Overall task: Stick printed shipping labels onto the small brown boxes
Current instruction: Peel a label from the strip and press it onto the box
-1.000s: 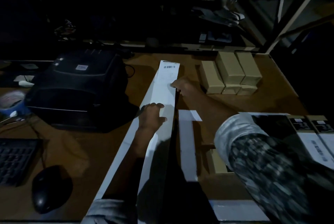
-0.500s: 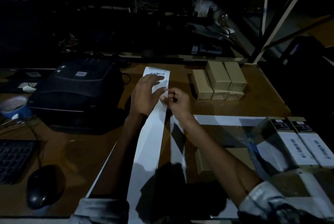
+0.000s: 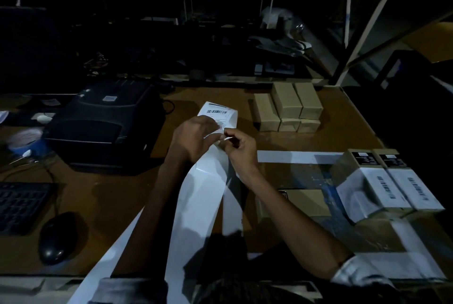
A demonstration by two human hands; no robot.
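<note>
Holding the label strip [image 3: 206,195] up over the middle of the desk [image 3: 117,195]: left hand [image 3: 193,139] has its fingers curled round the strip just below the printed label [image 3: 217,113], whose barcode end points toward the far edge. Right hand [image 3: 239,148] meets it from the right, thumb and forefinger pinching the strip's edge beside the label; whether the label itself is lifted from the backing cannot be told in this light. Strip runs from both hands down toward the near edge of the desk and out of view

Unlabelled small brown boxes [image 3: 286,110] stand stacked in a cluster near the far right of the desk, well apart from the hands. Two labelled boxes [image 3: 389,188] lie side by side near the right edge, white labels with barcodes facing up. One more brown box [image 3: 302,200] lies flat under the right forearm, partly hidden

Black label printer [image 3: 105,127] sits left of the hands toward the far edge. Keyboard [image 3: 19,205] at the left edge, mouse [image 3: 56,237] just beside it toward the near edge. Blue tape roll [image 3: 24,140] at the left edge, beside the printer. Scene dim; small print unreadable
</note>
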